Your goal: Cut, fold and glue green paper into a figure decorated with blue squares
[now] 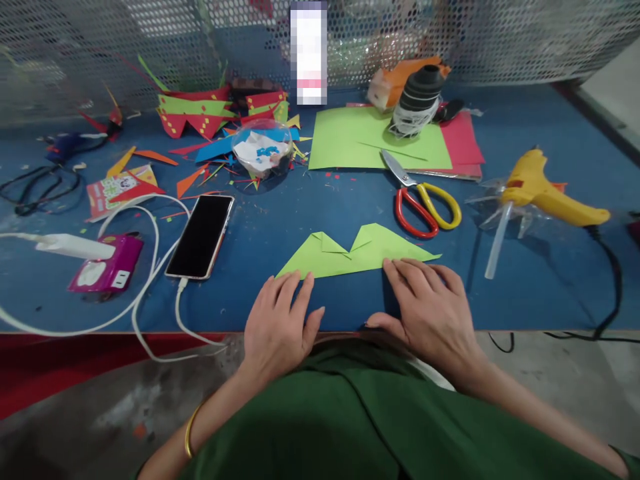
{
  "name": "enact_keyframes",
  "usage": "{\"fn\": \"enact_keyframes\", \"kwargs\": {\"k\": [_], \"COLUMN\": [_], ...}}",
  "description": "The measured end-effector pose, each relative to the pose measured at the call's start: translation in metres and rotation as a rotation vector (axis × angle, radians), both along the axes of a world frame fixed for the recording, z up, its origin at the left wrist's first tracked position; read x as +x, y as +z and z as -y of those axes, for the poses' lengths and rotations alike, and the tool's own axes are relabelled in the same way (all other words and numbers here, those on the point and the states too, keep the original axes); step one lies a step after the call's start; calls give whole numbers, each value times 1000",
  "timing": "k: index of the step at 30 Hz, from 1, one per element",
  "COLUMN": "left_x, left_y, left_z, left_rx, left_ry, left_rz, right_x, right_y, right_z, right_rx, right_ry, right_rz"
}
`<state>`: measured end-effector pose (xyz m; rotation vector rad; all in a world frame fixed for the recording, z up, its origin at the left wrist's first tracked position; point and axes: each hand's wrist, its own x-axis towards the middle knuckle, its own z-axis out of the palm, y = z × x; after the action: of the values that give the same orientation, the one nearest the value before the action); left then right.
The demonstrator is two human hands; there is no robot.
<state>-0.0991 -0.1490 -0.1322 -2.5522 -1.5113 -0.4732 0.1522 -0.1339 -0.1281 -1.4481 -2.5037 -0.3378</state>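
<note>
A thin, matte, light-green folded paper piece (373, 250) lies flat on the near middle of the smooth blue bench (280, 207); its far edge rises in two peaks with a notch between them, its near edge is almost straight, and creased flaps show beside the notch. The left hand (277, 317) rests its fingertips on the near left edge, fingers slightly apart, thumb out to the side. The right hand (433, 300) presses its fingertips on the near edge further right, fingers spread loosely, thumb apart; neither hand is clamped on anything.

Farther right are metal scissors with one red and one yellow plastic handle (409, 181), a yellow plastic glue gun (537, 187) with a translucent stick, and a flat light-green sheet (340, 140) partly covering a red one (465, 133). To the left lies a glossy black-screened phone (201, 237).

The right hand's fingers hide part of the paper's near edge. The glue gun's black cord runs over the bench's near edge, and a far upright rectangle (309, 53) is pixelated beyond reading.

Two red-and-green mask-like shapes (195, 113) stand far left, the second partly hidden by one clear round bowl (245, 163); the scattered scraps are too many to count.
</note>
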Motion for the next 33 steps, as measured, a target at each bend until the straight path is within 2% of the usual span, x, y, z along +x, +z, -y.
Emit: {"fn": "enact_keyframes", "kwargs": {"k": [7, 12, 19, 23, 27, 30, 33], "left_x": [-12, -19, -28, -34, -21, -7, 1], "left_y": [-3, -2, -2, -3, -4, 0, 5], "left_z": [5, 12, 18, 24, 22, 11, 1], "left_rx": [-5, -70, -55, 58, 226, 136, -25], "left_ry": [5, 29, 123, 192, 211, 317, 352], "left_rz": [67, 61, 97, 122, 250, 385, 437], "right_x": [29, 30, 29, 28, 27, 28, 27], "right_y": [-7, -10, -12, -13, -13, -13, -14], "right_z": [1, 2, 3, 3, 4, 5, 6], "right_rx": [78, 88, 109, 116, 100, 100, 110], "right_ry": [-104, -109, -118, -119, -130, -138, -131], "right_rz": [50, 43, 25, 21, 17, 23, 25]}}
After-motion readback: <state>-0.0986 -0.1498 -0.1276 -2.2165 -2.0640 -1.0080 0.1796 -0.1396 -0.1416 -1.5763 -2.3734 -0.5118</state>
